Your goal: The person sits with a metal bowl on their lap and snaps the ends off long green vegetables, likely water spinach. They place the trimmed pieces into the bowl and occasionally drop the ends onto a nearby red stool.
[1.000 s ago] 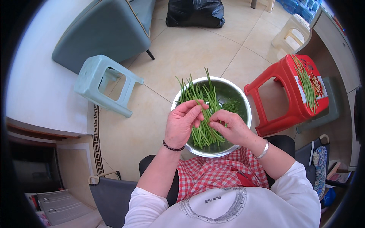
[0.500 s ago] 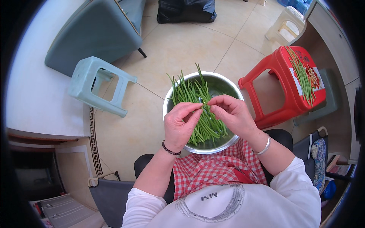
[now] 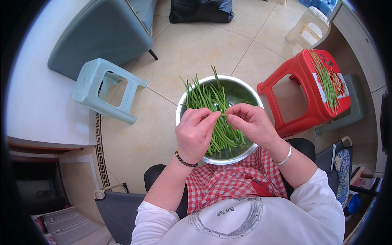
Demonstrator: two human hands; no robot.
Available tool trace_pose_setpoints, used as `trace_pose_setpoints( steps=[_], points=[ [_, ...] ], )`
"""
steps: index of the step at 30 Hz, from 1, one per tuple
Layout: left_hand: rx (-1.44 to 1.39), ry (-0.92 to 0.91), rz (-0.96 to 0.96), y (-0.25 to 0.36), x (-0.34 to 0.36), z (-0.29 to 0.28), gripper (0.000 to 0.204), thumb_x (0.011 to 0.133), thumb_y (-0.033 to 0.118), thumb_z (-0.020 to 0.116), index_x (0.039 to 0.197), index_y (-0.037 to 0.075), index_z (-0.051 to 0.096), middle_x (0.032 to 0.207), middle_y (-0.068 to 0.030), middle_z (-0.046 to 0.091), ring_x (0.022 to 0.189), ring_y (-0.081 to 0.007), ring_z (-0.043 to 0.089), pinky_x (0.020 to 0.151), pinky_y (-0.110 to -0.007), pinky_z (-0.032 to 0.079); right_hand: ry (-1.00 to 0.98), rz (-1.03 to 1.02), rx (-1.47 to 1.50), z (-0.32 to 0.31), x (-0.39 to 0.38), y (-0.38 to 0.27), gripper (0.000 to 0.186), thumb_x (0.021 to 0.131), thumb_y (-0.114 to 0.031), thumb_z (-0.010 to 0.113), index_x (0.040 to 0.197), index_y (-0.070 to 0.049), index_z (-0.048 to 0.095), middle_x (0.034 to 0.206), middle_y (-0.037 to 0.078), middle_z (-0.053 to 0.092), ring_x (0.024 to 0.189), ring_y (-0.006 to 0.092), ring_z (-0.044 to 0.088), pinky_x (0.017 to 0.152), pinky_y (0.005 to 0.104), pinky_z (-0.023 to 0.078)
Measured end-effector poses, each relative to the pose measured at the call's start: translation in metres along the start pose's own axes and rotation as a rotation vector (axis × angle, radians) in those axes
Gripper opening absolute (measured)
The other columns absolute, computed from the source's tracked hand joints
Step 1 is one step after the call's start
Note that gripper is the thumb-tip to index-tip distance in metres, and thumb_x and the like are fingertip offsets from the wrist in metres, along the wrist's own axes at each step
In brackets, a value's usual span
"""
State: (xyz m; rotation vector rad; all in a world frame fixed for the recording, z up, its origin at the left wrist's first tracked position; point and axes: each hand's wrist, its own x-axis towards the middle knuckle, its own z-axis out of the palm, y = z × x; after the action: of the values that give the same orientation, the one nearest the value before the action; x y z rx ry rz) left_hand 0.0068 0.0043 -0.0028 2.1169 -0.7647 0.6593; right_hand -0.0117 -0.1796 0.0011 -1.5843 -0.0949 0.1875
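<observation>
Over a steel bowl point(image 3: 179, 118), my two hands meet at the tips of thumbs and forefingers. A short length of thin green vegetable stalk point(image 3: 223, 115) shows between them, pinched from both sides. My left hand point(image 3: 194, 132) is closed, a dark beaded bracelet on its wrist; my right hand point(image 3: 253, 124) is closed too, with a silver bangle. Below lie many green stalks point(image 3: 224, 136), like garlic scapes. Longer ones stick up past the bowl's far rim, and those nearer me lie flat. How far the pinched stalk runs behind my fingers is hidden.
At the right, a red plastic stool point(image 3: 302, 77) carries a bunch of long green stalks point(image 3: 325, 79). A pale blue stool point(image 3: 92, 92) stands left, before a blue-grey sofa point(image 3: 102, 41). A black bag point(image 3: 200, 10) sits on the far floor. A checked red apron point(image 3: 228, 183) covers my lap.
My left hand has turned slightly, its fingers drawing a little apart from the right ones so that more stalk shows between. The right hand stays almost in place. The view has shifted very slightly.
</observation>
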Motion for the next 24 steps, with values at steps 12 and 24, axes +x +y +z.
trace_pose_setpoints(
  steps=[12,24],
  points=[
    [-0.043,-0.005,0.013,0.000,-0.001,0.002,0.024,0.065,-0.006,0.069,0.087,0.004,0.069,0.079,-0.0073,0.061,0.070,-0.0225,0.056,0.061,-0.031,0.046,-0.089,0.180,0.240,-0.008,0.004,0.003,0.016,0.088,-0.012,0.059,0.096,0.002,0.062,0.078,-0.001,0.061,0.066,0.0034,0.053,0.058,0.0183,0.044],
    [0.015,-0.032,0.035,-0.001,0.000,0.002,0.021,0.066,-0.004,0.069,0.085,0.004,0.069,0.078,-0.0073,0.060,0.072,-0.0237,0.056,0.062,-0.033,0.046,0.014,-0.258,-0.482,-0.007,0.001,-0.008,0.011,0.081,-0.004,0.064,0.091,0.000,0.065,0.078,0.007,0.064,0.069,0.0121,0.060,0.061,0.0254,0.049]
  ],
)
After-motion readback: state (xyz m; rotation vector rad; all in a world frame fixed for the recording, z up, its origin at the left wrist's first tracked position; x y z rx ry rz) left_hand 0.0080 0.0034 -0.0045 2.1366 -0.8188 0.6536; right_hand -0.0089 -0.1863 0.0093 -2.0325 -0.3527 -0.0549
